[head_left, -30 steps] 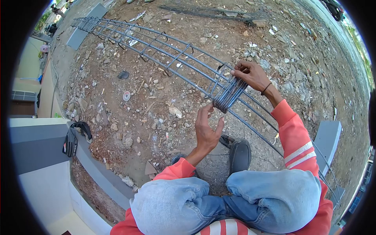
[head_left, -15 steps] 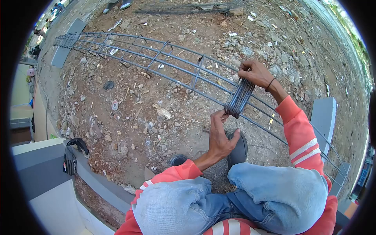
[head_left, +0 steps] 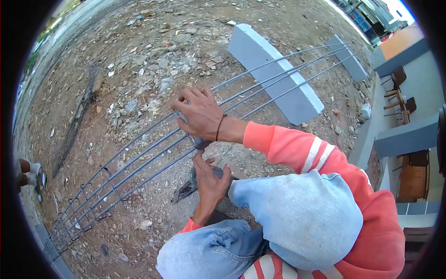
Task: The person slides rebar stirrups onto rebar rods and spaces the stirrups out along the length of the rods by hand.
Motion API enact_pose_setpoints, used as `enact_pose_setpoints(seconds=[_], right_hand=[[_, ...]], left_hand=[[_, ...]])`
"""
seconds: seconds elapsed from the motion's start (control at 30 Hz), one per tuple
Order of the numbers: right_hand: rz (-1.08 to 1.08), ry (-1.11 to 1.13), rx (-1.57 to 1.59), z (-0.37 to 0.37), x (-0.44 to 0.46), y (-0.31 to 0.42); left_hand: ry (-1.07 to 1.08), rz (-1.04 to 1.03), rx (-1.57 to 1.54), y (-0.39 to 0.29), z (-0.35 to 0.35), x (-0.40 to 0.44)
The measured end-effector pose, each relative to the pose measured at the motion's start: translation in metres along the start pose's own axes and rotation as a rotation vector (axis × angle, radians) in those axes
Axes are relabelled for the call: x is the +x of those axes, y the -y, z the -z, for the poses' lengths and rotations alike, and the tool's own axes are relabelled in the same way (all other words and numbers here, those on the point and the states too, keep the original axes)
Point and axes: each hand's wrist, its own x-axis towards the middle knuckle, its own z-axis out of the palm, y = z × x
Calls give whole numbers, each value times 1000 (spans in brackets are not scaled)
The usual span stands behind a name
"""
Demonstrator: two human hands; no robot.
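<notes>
Long steel bars (head_left: 144,149) run diagonally over the ground, with square stirrups tied on at the lower left. A bundle of loose stirrups (head_left: 200,142) sits around the bars in front of me, mostly covered by my hands. My right hand (head_left: 200,114) lies over the top of the bundle, fingers curled round its far side. Below it, my left hand (head_left: 210,182) touches the near end of the bundle with its fingertips, the thumb held apart.
A large grey block (head_left: 274,74) and a smaller grey block (head_left: 347,58) lie under the bars at the right. Another person's foot (head_left: 38,174) shows at the left edge. Chairs (head_left: 409,104) stand at the far right. Pliers (head_left: 186,189) lie by my shoe.
The view has swung to the right, bringing the grey blocks and bare bar ends into sight. Both hands have stayed at the bundle, which has moved along the bars away from the tied stirrups.
</notes>
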Motion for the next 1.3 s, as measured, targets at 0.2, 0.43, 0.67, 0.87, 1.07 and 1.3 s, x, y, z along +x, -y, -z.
enact_pose_setpoints(seconds=[0.2, 0.43, 0.67, 0.87, 1.07, 1.3], right_hand=[[-424, 315, 561, 89, -87, 38], [-480, 482, 573, 138, -130, 22], [-662, 307, 570, 137, -163, -59], [-901, -533, 364, 171, -157, -224], [-1302, -726, 161, 252, -166, -488], [-1549, -581, -190, 239, -154, -609]], left_hand=[[642, 130, -270, -54, 136, 32], [121, -78, -7, -39, 161, 122], [199, -121, 58, -53, 131, 139], [357, -97, 261, -113, 84, 160], [515, -563, 818, -162, -20, 183], [763, -637, 984, -149, -161, 217]])
